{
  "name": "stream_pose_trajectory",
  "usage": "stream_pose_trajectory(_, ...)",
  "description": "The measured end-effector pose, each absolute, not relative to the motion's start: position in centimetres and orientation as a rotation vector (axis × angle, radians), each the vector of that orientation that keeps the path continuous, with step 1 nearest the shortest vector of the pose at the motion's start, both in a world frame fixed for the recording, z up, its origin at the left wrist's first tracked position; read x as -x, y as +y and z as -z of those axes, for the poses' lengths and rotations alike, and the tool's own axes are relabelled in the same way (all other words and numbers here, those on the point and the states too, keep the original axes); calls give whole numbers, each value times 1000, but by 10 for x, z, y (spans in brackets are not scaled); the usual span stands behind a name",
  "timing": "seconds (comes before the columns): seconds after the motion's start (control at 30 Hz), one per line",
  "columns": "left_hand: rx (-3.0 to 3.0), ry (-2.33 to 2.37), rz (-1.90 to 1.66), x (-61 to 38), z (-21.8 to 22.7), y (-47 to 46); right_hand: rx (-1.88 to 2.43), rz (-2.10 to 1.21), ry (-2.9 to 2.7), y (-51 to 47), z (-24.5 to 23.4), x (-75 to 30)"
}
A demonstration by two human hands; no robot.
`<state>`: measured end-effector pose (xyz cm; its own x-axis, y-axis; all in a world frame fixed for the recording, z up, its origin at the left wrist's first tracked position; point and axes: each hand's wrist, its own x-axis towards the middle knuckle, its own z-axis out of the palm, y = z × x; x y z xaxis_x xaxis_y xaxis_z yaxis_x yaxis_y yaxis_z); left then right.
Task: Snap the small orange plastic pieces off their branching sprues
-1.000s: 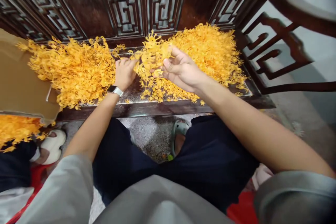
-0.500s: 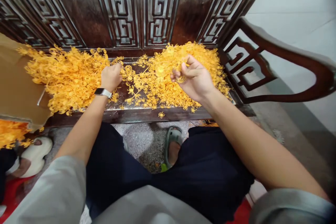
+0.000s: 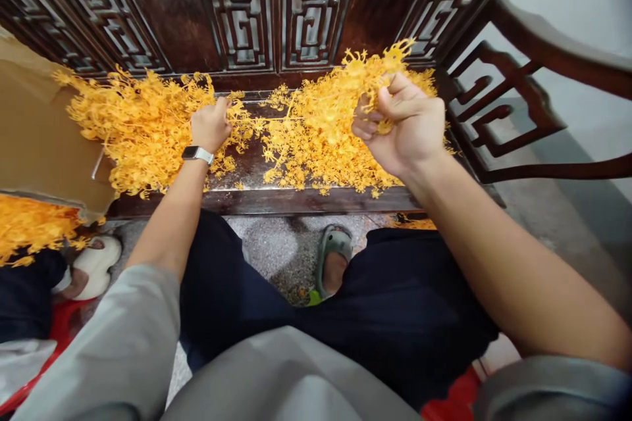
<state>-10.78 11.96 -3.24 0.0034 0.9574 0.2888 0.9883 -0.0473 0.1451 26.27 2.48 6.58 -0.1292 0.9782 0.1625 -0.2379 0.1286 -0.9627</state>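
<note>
two fists: right hand [image 3: 405,125] round orange sprigs [image 3: 380,62], left hand [image 3: 210,125] on pile [image 3: 138,125]

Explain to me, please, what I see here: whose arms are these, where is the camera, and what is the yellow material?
There is no machine: the one camera sits on a person's head and looks down at that person's own bare arms. The right hand is closed around a bunch of sprigs, orange-yellow and plastic-looking, held above the right pile. The left hand, with a wristwatch, touches the left pile; its fingertips are hidden. Both piles lie on a dark wooden bench.
</note>
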Motion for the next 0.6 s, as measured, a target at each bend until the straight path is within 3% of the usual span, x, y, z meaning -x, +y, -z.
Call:
stream_pose_trajectory(0.27,1977,-2134,457,126,18,123,935,-1399,-1202,31,-59,-247)
stream_pose_trajectory(0.4,2045,-2124,211,150,18,121,879,-1316,-1342,48,-37,-227)
stream_pose_trajectory(0.5,2245,-1869,55,153,33,128,897,-1236,-1462,57,-26,-223)
stream_pose_trajectory(0.6,2323,-1837,179,134,28,117,854,-1442,-1451,51,-28,-219)
